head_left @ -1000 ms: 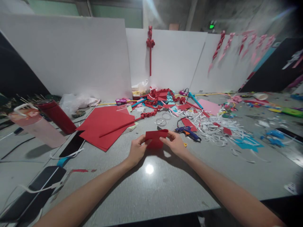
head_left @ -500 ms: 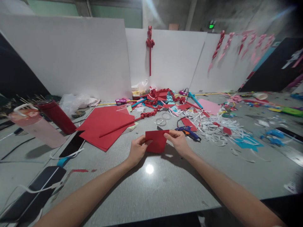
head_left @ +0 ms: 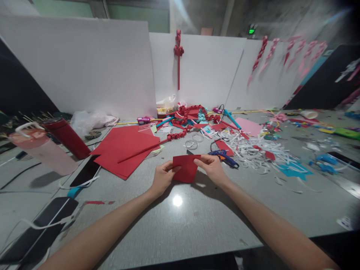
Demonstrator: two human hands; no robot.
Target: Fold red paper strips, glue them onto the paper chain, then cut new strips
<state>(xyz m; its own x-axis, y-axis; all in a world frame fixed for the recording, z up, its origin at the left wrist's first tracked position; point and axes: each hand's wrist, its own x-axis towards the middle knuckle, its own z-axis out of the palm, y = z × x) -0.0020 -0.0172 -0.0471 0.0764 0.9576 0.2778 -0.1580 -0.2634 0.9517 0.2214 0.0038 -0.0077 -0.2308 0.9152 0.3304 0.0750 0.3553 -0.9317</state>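
A small red paper piece (head_left: 185, 169) is held up above the grey table (head_left: 157, 228) between both hands. My left hand (head_left: 163, 177) pinches its left edge, thumb on the near face. At its upper right corner, my right hand (head_left: 211, 168) grips it between thumb and fingers. Larger red sheets (head_left: 126, 144) lie to the left, with a thin red stick (head_left: 140, 151) across them. Behind my right hand is a blue glue gun (head_left: 225, 157).
Shredded white paper strips (head_left: 253, 150) spread over the right side. A red bottle (head_left: 67, 138) and a pink bottle (head_left: 46, 152) stand at the left, near a dark phone (head_left: 86, 171). White panels (head_left: 197, 71) rise behind the table.
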